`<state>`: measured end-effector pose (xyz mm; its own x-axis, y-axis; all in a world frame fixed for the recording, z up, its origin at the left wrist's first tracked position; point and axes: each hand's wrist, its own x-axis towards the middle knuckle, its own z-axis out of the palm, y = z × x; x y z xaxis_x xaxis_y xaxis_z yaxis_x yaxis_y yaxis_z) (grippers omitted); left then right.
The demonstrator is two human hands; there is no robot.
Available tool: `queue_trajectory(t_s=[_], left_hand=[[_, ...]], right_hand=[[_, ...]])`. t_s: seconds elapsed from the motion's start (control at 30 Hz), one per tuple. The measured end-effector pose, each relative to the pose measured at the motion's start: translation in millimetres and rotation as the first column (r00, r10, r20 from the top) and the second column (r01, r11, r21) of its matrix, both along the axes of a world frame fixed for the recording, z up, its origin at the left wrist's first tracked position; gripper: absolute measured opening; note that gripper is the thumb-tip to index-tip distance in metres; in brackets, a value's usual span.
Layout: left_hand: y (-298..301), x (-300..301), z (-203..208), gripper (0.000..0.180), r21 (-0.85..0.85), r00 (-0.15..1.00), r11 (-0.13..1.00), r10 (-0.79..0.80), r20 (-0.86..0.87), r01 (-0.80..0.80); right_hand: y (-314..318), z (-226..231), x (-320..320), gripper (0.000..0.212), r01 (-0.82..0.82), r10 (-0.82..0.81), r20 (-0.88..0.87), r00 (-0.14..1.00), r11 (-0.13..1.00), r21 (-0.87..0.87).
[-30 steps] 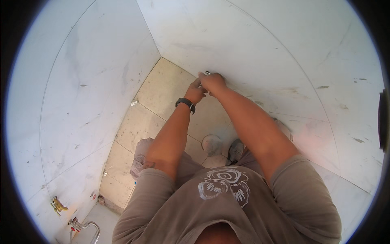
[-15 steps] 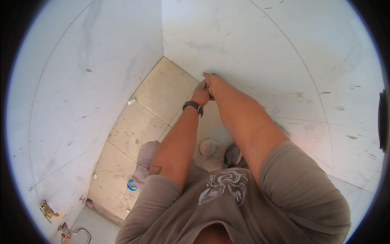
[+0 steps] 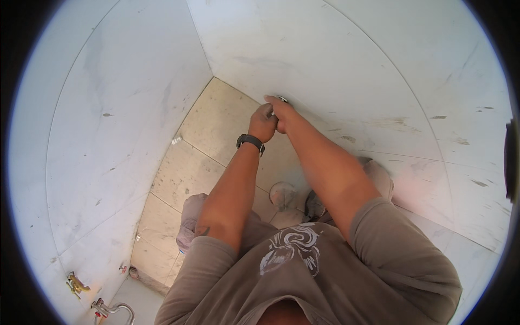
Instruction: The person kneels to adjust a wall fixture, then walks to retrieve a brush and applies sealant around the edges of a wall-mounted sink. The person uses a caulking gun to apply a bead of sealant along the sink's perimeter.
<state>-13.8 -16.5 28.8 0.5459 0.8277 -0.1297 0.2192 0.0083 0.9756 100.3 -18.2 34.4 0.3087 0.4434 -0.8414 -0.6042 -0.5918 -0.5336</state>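
My two hands meet low against the marbled white wall (image 3: 357, 81), just above the floor. My left hand (image 3: 263, 123), below a black wristband (image 3: 250, 142), is closed with its fingers curled toward the right one. My right hand (image 3: 281, 114) presses up beside it, also closed, thumb side toward the wall. Whatever lies between the fingers is hidden. Right behind my right hand, a small round metal-looking fitting (image 3: 283, 99) shows at the wall; only part of it is visible.
Beige floor tiles (image 3: 187, 168) carry dark smudges. A round pale disc (image 3: 283, 196) lies near my dark shoe (image 3: 313, 206). On the left wall are a brass valve (image 3: 77, 283) and a chrome tap (image 3: 112, 309). Wall corner ahead.
My view has shifted slightly. Both hands stay together at the wall, and the round fitting behind the right hand shows more. The blue ring on the floor is now mostly covered.
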Motion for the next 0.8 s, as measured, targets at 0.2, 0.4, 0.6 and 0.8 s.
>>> queue_trajectory(t_s=[0.2, 0.4, 0.6, 0.8], left_hand=[[-7, 2, 23, 0.039, 0.331, 0.985, 0.942, 0.012, -0.169, 0.045], [-12, 5, 20, 0.04, 0.466, 0.97, 0.881, 0.034, -0.243, 0.085], [4, 5, 13, 0.043, -0.692, 0.944, 0.712, 0.297, 0.141, -0.12], [6, 11, 0, 0.042, -0.905, 0.918, 0.405, 0.293, 0.266, 0.133]], right_hand=[[-23, -12, 15, 0.032, 0.075, 0.102, -0.419, 0.902, 0.919, 0.386], [-33, -7, 15, 0.037, 0.072, 0.231, -0.455, 0.86, 0.828, 0.556], [-25, 31, 7, 0.056, -0.289, 0.29, 0.211, 0.934, 0.957, -0.034], [-22, 55, 2, 0.061, -0.393, 0.533, 0.571, 0.625, 0.846, -0.359]])
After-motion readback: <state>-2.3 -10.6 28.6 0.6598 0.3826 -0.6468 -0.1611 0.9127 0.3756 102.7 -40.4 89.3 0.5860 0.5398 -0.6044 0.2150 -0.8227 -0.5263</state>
